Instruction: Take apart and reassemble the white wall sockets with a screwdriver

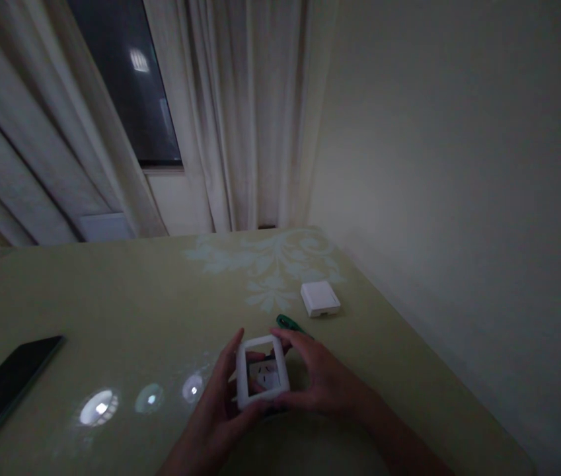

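Between my two hands is a white square socket frame with rounded corners and an open middle. My left hand grips its left side, thumb along the lower edge. My right hand holds the right side, fingers at the top and bottom corners. Through the opening shows a white power socket insert with dark slots; whether it touches the frame I cannot tell. Just behind my right fingers lies a green-handled tool, its far part hidden by that hand.
A white square box-like piece sits beyond my right hand. At the left, a dark flat device lies on the glossy patterned table. The wall borders the table on the right; curtains hang behind.
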The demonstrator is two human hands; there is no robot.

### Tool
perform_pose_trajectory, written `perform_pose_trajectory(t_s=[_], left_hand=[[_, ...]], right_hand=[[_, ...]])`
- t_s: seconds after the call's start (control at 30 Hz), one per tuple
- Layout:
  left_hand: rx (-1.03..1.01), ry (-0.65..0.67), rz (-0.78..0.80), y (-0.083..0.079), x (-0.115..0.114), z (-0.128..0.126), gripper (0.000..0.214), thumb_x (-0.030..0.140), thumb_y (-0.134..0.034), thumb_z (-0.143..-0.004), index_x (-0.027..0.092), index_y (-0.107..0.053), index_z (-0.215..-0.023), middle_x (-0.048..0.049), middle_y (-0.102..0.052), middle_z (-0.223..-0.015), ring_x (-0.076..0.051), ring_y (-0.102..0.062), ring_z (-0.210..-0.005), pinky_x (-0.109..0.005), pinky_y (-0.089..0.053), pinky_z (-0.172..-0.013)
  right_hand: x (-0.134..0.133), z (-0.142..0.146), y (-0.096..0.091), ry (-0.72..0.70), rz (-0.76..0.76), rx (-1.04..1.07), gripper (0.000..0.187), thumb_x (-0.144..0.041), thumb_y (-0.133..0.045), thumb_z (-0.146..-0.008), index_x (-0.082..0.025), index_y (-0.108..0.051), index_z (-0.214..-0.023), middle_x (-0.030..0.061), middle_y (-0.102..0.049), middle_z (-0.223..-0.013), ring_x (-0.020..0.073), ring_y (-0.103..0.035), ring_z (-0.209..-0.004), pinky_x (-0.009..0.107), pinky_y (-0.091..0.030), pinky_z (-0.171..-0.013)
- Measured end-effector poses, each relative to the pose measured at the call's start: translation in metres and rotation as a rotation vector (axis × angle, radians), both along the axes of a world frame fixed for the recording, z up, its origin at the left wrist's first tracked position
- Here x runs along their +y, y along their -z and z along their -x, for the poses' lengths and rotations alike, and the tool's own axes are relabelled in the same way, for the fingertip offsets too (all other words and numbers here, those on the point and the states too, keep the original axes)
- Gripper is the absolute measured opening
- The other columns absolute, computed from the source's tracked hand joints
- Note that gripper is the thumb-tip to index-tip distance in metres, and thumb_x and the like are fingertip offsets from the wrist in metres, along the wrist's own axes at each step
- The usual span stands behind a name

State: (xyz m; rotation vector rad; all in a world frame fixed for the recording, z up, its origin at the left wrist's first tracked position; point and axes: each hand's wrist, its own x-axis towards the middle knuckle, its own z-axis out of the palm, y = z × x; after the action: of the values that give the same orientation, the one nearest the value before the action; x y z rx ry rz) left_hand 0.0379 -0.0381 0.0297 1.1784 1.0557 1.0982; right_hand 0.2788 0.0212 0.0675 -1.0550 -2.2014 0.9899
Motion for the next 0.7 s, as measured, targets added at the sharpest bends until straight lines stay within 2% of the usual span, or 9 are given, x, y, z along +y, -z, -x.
perform_pose_trajectory(t_s=[0.07, 0.17, 0.3, 0.43, 0.57, 0.7], left_hand=[[0.04, 0.008, -0.032, 0.0, 0.0, 0.001, 0.101, 0.048, -0.084, -0.088, 0.036, -0.024, -0.169, -0.0154, -0.067, -0.143, -0.033, -0.078, -0.11, -0.052, -0.067, -0.095], [0.283, 0.024, -0.16, 0.002, 0.003, 0.01, 0.095, 0.048, -0.085, -0.086, 0.032, -0.034, -0.165, -0.0155, -0.073, -0.135, -0.037, -0.073, -0.122, -0.055, -0.062, -0.103], [0.654, -0.04, -0.377, 0.005, 0.009, 0.025, 0.085, 0.047, -0.091, -0.077, 0.032, -0.054, -0.152, -0.0162, -0.066, -0.148, -0.042, -0.064, -0.134, -0.062, -0.056, -0.111], [0.853, -0.015, -0.529, 0.012, 0.015, 0.032, 0.084, 0.051, -0.094, -0.073, 0.032, -0.061, -0.149, -0.0152, -0.06, -0.159, -0.046, -0.056, -0.143, -0.066, -0.048, -0.117], [0.882, 0.071, -0.436, 0.022, 0.016, 0.035, 0.086, 0.051, -0.091, -0.076, 0.03, -0.058, -0.152, -0.0163, -0.065, -0.154, -0.045, -0.062, -0.138, -0.065, -0.052, -0.114], [0.783, 0.088, -0.322, 0.018, 0.015, 0.035, 0.084, 0.04, -0.091, -0.075, 0.03, -0.057, -0.152, -0.0153, -0.066, -0.153, -0.042, -0.064, -0.138, -0.063, -0.053, -0.114]], right_hand=[[0.001, -0.002, -0.001, -0.011, -0.016, -0.028, 0.103, -0.046, -0.099, -0.072, -0.018, -0.051, -0.158, 0.0189, -0.059, -0.156, 0.0378, -0.057, -0.143, 0.051, -0.045, -0.122], [0.001, -0.003, -0.006, -0.025, -0.067, -0.075, 0.1, -0.042, -0.1, -0.068, -0.018, -0.055, -0.153, 0.0171, -0.065, -0.147, 0.0366, -0.061, -0.136, 0.05, -0.047, -0.118], [0.0, -0.002, -0.012, -0.059, -0.147, -0.126, 0.094, -0.039, -0.098, -0.065, -0.021, -0.058, -0.149, 0.0139, -0.068, -0.137, 0.0353, -0.063, -0.129, 0.048, -0.047, -0.117], [0.0, 0.001, -0.013, -0.061, -0.145, -0.185, 0.089, -0.042, -0.101, -0.059, -0.021, -0.064, -0.137, 0.0136, -0.065, -0.136, 0.0362, -0.061, -0.128, 0.048, -0.049, -0.114], [0.001, 0.002, -0.008, -0.074, -0.094, -0.228, 0.089, -0.044, -0.101, -0.062, -0.021, -0.062, -0.139, 0.0142, -0.066, -0.137, 0.0362, -0.063, -0.126, 0.049, -0.051, -0.11], [0.0, 0.002, -0.005, -0.074, -0.075, -0.235, 0.09, -0.048, -0.1, -0.064, -0.021, -0.062, -0.14, 0.0143, -0.068, -0.137, 0.0367, -0.064, -0.126, 0.05, -0.05, -0.109]])
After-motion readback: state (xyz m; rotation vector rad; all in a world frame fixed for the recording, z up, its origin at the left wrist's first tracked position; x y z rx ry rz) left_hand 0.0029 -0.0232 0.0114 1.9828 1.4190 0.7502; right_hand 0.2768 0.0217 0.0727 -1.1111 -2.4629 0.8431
